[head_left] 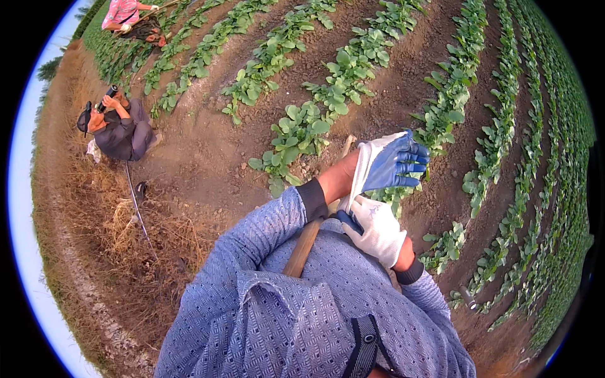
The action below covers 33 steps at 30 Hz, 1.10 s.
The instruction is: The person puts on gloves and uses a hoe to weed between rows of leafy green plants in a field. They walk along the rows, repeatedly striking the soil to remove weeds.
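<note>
My left hand (396, 162) wears a white knit work glove with a blue coated palm. Its fingers stretch toward the right, apart from one another, and the palm side shows. At the wrist, the fingers of my right hand (379, 234) pinch the glove's white cuff (360, 179) and draw it out into a fold. That right hand is in a matching glove, its white back turned up. A wooden handle (302, 249) leans against my body and passes beneath my left forearm; its far end pokes out beyond the wrist.
Rows of leafy green plants (343, 79) run across brown soil (208, 135). At left a person (123, 129) squats with a dark bottle, near dry grass (135, 246) and a thin pole (135, 201). Another person in pink (120, 14) holds a long stick farther off.
</note>
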{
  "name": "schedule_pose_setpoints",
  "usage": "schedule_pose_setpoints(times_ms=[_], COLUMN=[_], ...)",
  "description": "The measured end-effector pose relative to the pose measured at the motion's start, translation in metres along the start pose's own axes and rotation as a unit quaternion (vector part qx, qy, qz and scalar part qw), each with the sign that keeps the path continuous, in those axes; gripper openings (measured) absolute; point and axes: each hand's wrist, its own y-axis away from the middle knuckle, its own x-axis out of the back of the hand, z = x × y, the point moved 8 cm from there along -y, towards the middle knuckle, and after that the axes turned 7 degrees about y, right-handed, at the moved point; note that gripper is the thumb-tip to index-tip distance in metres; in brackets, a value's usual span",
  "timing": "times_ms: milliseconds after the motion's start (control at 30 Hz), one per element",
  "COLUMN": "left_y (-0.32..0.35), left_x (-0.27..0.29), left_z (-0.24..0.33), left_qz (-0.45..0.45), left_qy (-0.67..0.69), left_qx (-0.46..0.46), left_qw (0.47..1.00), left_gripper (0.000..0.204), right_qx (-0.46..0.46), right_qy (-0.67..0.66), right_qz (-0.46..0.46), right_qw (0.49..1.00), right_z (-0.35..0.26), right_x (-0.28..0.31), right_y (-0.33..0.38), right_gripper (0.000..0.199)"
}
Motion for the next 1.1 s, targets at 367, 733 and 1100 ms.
schedule_pose_setpoints(times_ms=[367,733,1100], left_y=[0.024,0.044,0.027], left_x=[0.041,0.024,0.046], left_z=[0.039,0.03,0.023], left_qz=[0.284,0.17,0.132], left_qy=[-0.778,-0.912,-0.927], left_qx=[-0.109,-0.084,-0.013], left_qw=[0.55,0.364,0.352], left_gripper=[0.049,0.016,0.04], right_qx=[-0.206,-0.233,-0.24], right_qy=[-0.008,0.01,-0.161], right_qz=[0.14,0.11,0.078], right_qw=[0.968,0.966,0.954], right_z=[0.022,0.074,0.085], right_x=[0.049,0.023,0.013], right_y=[0.005,-0.01,-0.01], right_gripper=[0.041,0.028,0.018])
